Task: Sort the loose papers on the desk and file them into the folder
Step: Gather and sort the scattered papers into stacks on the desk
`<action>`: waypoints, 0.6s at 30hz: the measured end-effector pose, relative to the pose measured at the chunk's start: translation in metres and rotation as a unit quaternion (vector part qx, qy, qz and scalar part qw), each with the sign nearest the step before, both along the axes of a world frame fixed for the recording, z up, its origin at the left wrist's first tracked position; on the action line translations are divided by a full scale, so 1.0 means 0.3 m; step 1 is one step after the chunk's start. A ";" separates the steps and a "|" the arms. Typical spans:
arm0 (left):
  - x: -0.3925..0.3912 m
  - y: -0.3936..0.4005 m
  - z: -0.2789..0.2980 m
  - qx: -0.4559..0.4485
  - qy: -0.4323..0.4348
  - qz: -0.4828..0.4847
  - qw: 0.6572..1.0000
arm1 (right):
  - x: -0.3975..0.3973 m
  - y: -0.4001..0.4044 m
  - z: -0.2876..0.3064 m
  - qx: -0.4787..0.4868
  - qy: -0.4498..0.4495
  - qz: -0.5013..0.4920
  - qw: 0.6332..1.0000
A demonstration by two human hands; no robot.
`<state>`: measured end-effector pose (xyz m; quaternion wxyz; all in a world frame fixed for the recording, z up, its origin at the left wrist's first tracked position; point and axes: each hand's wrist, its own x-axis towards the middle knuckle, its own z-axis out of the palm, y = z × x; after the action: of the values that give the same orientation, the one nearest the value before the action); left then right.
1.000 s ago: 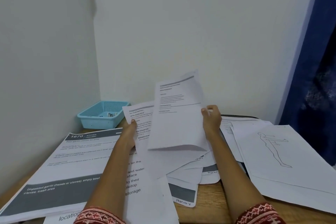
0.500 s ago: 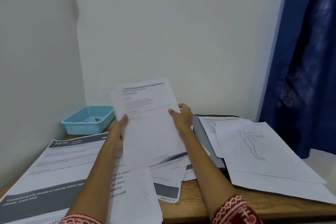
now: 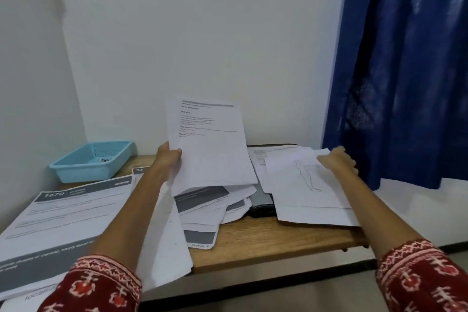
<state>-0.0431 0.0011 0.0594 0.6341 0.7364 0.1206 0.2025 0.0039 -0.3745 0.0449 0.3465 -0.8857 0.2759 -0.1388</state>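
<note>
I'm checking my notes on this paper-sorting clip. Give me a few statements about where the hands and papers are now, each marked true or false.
1. The left hand holds a printed sheet raised off the desk. True.
2. The right hand rests on the blue basket. False: it is at the far edge of the figure-drawing sheet; the blue basket is at the far left.
3. Both hands share a grip on one sheet. False: each is at a different sheet.
4. A blue curtain hangs on the right. True.
</note>
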 end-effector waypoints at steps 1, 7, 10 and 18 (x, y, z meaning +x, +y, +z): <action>-0.001 -0.010 -0.005 -0.004 -0.001 0.007 1.000 | -0.024 -0.057 -0.026 -0.001 0.024 -0.010 1.000; -0.011 -0.102 -0.037 0.007 0.006 -0.002 1.000 | -0.095 -0.188 -0.052 0.045 0.039 0.041 0.997; -0.020 -0.141 -0.039 0.024 0.019 -0.010 0.999 | -0.102 -0.189 -0.043 0.036 0.035 0.049 0.998; -0.015 -0.185 -0.056 0.053 0.058 -0.004 0.997 | -0.109 -0.321 -0.022 0.108 -0.123 -0.029 0.986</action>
<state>-0.0475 -0.0545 0.0425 0.5866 0.7801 0.1438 0.1631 -0.0288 -0.4709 0.0384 0.4674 -0.8107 0.2706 -0.2260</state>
